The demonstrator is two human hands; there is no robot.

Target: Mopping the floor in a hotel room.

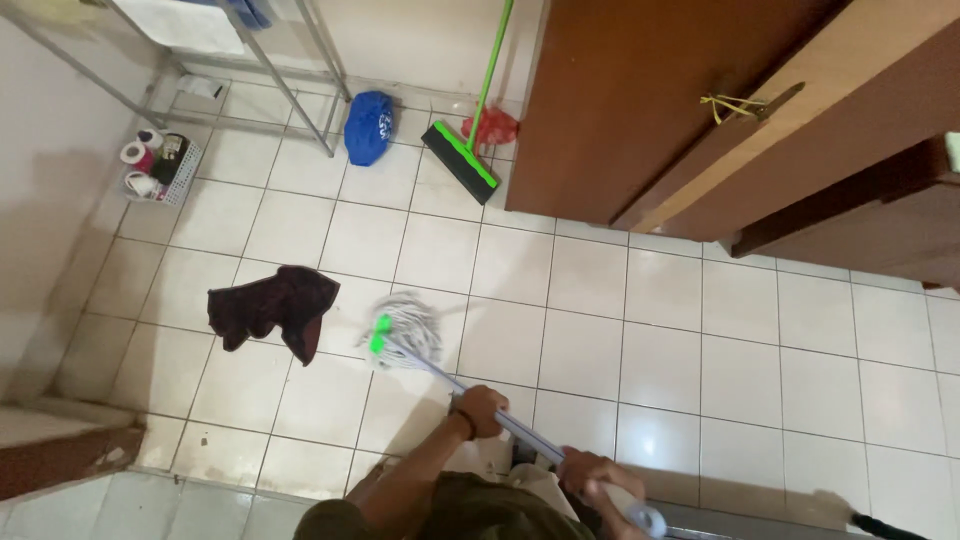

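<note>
The left hand (480, 410) is closed around the silver metal mop handle (470, 392) at about mid-length; the grip is a full wrap holding the shaft, with a dark band at the wrist. The right hand (598, 478) is closed around the same handle near its white upper end cap (650, 520), again a full wrap on the shaft. With one hand low and one hand high, the shaft has two spaced points of control, which suits steering the head across the floor.

The handle runs diagonally from lower right to upper left. It ends in a green plastic collar (380, 335) that carries the white string mop head (408, 328). The mop head rests on the pale square-tiled floor (660, 340), its strands spread flat against the tiles. A dark maroon cloth (270, 305) lies crumpled on the floor just beside the mop head, to its left; contact between the two cannot be confirmed.

The left forearm extends forward and is bent at the elbow; the right hand sits close to the body, lower in the view.

Other items: a green-and-black long-handled broom (462, 155) leans at the far wall beside a brown wooden cabinet (640, 110). A blue bag (368, 125) and a red bag (492, 127) lie near the broom head. A small wire basket of containers (160, 165) stands by the left wall, beneath a metal frame rack (280, 80).
</note>
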